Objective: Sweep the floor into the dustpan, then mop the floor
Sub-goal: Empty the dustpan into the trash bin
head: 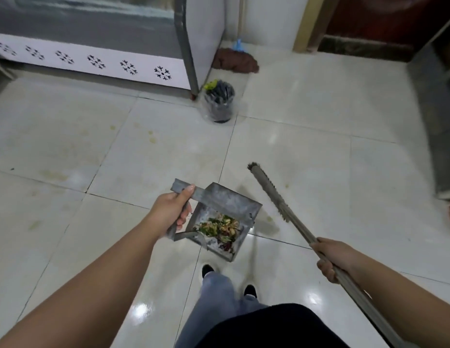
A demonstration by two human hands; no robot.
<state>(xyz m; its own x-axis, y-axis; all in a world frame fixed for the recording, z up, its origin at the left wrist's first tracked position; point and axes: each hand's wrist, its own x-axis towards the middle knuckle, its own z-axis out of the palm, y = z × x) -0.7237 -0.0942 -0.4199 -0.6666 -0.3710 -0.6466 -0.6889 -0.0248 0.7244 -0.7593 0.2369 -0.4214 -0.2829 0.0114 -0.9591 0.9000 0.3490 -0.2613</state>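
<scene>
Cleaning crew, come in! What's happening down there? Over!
Left hand grips dustpan, scraps inside. Right hand grips broom, lifted. Bin ahead, mop by the wall. Path open.

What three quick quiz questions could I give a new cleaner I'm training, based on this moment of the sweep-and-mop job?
1. True or false: the dustpan is empty.
2. Which hand holds the broom?
A. left hand
B. right hand
C. neither
3. Fill in: the brown mop rests on the floor against the ____ , beyond the small lined bin.

Key:
1. False: it holds a pile of green and brown scraps, and the left hand grips its handle.
2. B: the right hand grips the broom's stick.
3. wall.
</scene>
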